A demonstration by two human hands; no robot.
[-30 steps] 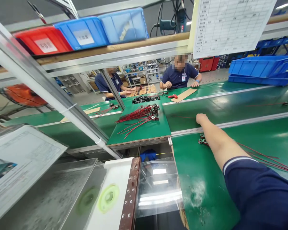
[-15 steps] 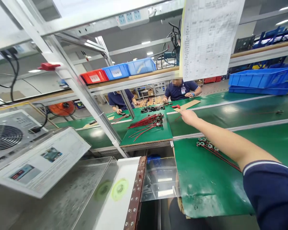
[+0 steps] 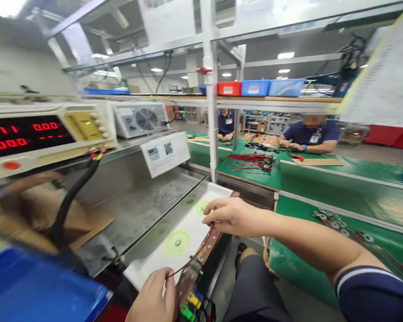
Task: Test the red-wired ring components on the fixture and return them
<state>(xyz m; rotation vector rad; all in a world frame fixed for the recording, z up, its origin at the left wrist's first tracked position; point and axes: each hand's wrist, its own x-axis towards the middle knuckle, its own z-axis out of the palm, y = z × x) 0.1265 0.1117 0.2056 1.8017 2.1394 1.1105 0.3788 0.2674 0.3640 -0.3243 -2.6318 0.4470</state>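
My left hand (image 3: 154, 296) is closed at the bottom, pinching a thin dark red wire (image 3: 183, 266). The wire slants up to my right hand (image 3: 234, 217), whose thumb and fingers are closed on its other end; whatever hangs at that end is hidden by the fingers. Beneath the wire runs a brown strip (image 3: 211, 245) with metal studs, along the edge of a white board (image 3: 146, 270). On the board are yellow-green rings, one ring (image 3: 177, 242) nearest the middle. Yellow and green plugs (image 3: 191, 305) sit at the strip's near end.
A meter with red digits (image 3: 23, 129) stands at left, above a blue bin (image 3: 40, 286) and a cardboard box (image 3: 94, 223). A blurred forearm (image 3: 27, 182) reaches in there. Wired round parts (image 3: 336, 223) lie on the right green bench; red wires (image 3: 248, 161) lie farther back near two people.
The view has swung left. My right hand has come back from the far bench to the studded strip, now holding the wire. My left hand has come into view, pinching the wire.
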